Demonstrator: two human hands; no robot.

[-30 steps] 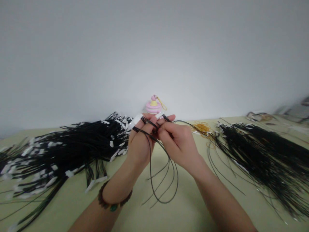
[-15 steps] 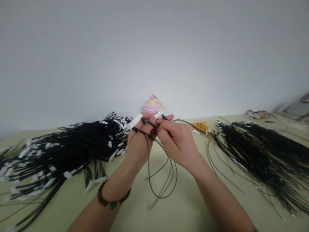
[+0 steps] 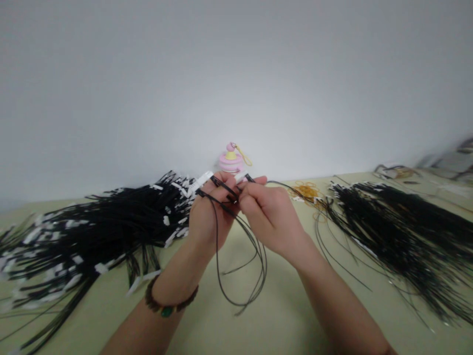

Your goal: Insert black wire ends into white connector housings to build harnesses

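Both hands are raised over the middle of the table. My left hand (image 3: 209,217), palm toward me, is closed on several thin black cords with white tags (image 3: 204,180) laid across its fingers. My right hand (image 3: 271,217) pinches the same black cords (image 3: 240,266) beside the left fingertips. Below both hands the cords hang in loose loops down to the tabletop. A beaded bracelet (image 3: 168,305) circles my left wrist.
A big pile of black cords with white tags (image 3: 96,231) covers the left of the yellow-green table (image 3: 281,315). Another black cord pile (image 3: 402,227) lies on the right. Yellow rubber bands (image 3: 308,191) and a pink and yellow toy (image 3: 231,159) sit at the back, by the wall.
The hanging cord loops have drawn up and swung slightly left. Both hands have stayed together, shifting slightly left in the picture.
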